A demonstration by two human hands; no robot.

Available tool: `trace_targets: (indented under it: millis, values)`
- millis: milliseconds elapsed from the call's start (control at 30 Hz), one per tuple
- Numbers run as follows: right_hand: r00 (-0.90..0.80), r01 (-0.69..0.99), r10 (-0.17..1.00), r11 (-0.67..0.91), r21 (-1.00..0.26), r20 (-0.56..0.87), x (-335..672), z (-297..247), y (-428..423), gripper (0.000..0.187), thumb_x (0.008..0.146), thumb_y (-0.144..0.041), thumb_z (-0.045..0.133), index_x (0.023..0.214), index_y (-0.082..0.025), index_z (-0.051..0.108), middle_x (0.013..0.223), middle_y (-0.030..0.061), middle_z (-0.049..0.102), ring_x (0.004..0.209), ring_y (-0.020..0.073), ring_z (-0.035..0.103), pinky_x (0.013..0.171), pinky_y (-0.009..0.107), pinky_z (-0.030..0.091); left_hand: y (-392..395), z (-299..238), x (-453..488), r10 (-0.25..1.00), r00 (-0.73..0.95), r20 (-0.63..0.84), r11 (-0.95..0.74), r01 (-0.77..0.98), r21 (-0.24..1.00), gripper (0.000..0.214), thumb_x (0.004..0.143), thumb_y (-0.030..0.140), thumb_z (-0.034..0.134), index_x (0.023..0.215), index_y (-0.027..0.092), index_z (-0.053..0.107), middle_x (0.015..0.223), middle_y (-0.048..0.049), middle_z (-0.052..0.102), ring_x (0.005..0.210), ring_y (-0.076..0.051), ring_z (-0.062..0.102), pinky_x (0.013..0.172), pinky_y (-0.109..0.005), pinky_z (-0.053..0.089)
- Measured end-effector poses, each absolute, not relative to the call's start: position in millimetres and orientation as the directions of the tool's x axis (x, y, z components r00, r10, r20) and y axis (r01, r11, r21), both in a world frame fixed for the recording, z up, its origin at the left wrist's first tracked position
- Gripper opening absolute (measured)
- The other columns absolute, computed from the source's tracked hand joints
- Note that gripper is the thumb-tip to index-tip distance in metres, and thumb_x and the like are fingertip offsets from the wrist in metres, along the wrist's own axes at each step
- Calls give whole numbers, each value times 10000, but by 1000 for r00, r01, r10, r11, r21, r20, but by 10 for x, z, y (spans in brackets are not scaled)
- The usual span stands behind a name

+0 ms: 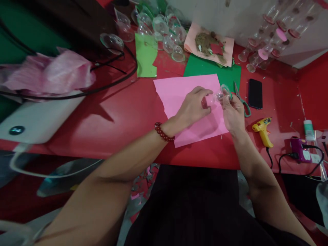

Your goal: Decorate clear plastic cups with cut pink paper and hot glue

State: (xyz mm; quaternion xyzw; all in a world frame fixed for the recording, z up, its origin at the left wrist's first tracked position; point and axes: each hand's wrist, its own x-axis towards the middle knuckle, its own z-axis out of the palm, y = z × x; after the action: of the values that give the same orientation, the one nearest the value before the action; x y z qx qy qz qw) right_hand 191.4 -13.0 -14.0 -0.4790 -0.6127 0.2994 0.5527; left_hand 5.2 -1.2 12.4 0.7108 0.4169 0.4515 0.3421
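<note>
Over a pink paper sheet (pixel 189 89), I hold a small clear plastic piece (pixel 218 95) between both hands. It looks like a narrow-waisted hourglass, with a green rim at its right end and a pink and dark red part at its left. The fingers of my left hand (pixel 195 103) curl around the pink and red end. My right hand (pixel 234 111) pinches the clear end beside the green rim, thumb on top. Scissors (pixel 242 99) with green handles lie just right of my right hand. The palm sides of both hands are partly hidden.
Clear plastic cups (pixel 166 32) crowd the back. Similar hourglass pieces (pixel 263 51) stand at back right. A phone (pixel 255 93), a yellow glue gun (pixel 263 131) and a purple power box (pixel 300 150) lie right. Left are a black cable (pixel 112 83) and a silver laptop (pixel 43 118).
</note>
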Motion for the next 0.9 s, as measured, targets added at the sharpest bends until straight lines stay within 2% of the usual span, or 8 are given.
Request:
trace_targets:
  millis: [267,533,667,800,900]
  values:
    - [-2,409,881,432,-804,473,1906,92,-250,313,1023,-592,644,1053,-298,748,1390,81,688,1379,271,637,1157,544,555,-28,145,63,920,198,337,-377,217,901,433,666,66,768,1074,209,779,1072,-58,702,1058,-253,657,1043,-384,526]
    - [-26,531,855,451,-718,518,1906,109,-263,183,1027,-494,685,1067,-328,749,1399,69,677,1358,296,642,1083,555,603,-69,123,89,927,196,321,-368,296,882,404,698,83,774,1090,178,762,1076,-65,719,1022,-242,673,1000,-379,553]
    - [-90,545,831,502,-671,548,1937,71,-228,266,1035,-554,641,1076,-306,729,1446,89,662,1390,309,631,1131,590,576,-130,120,147,939,184,289,-335,315,888,364,752,110,762,1109,171,736,1129,-66,767,1010,-211,692,976,-369,569]
    - [-162,564,809,546,-619,565,1953,107,-239,486,961,-657,699,1299,-307,671,1574,113,586,1537,363,504,1203,669,508,-158,108,198,957,204,205,-245,192,951,219,776,125,764,981,191,724,992,-35,807,893,-175,710,864,-334,574]
    - [-204,597,817,541,-593,540,1950,144,-263,678,899,-706,747,1443,-327,605,1660,119,510,1615,406,395,1237,731,446,-136,77,189,955,215,202,-221,70,973,195,751,99,758,907,205,707,917,-21,811,850,-177,717,812,-331,571]
